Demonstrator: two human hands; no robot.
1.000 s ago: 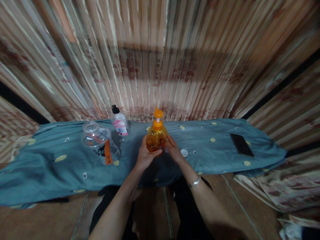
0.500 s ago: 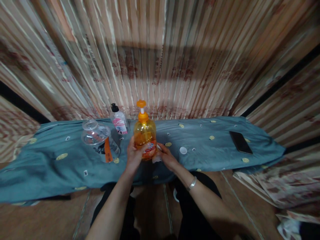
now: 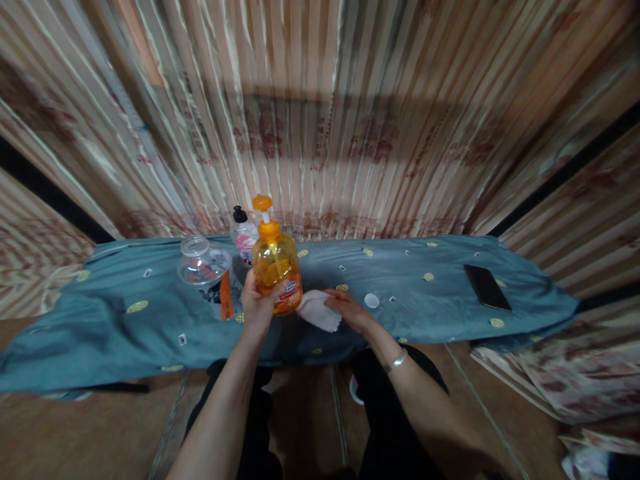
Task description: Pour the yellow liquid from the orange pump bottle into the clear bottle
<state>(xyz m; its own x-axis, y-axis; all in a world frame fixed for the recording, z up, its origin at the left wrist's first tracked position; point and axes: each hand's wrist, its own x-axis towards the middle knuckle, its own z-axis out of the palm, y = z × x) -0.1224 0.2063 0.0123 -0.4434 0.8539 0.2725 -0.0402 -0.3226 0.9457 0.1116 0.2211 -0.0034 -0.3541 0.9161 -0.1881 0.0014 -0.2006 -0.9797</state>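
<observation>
My left hand (image 3: 257,308) is wrapped round an orange pump bottle (image 3: 275,267) and holds it lifted above the blue cloth-covered table (image 3: 430,293). The bottle stands nearly upright, its pump head at the top. My right hand (image 3: 350,310) pinches a white cloth (image 3: 319,309) that lies on the table just right of the bottle's base. A silver bangle sits on my right wrist.
A clear jar (image 3: 205,267) with an orange label lies at the left. A small clear bottle with a black cap (image 3: 243,235) stands behind the orange one. A small white cap (image 3: 371,301) and a black phone (image 3: 487,287) lie to the right. A striped curtain hangs behind.
My left hand has lifted the orange bottle and carried it left. My right hand has left the bottle and now grips the white cloth on the table.
</observation>
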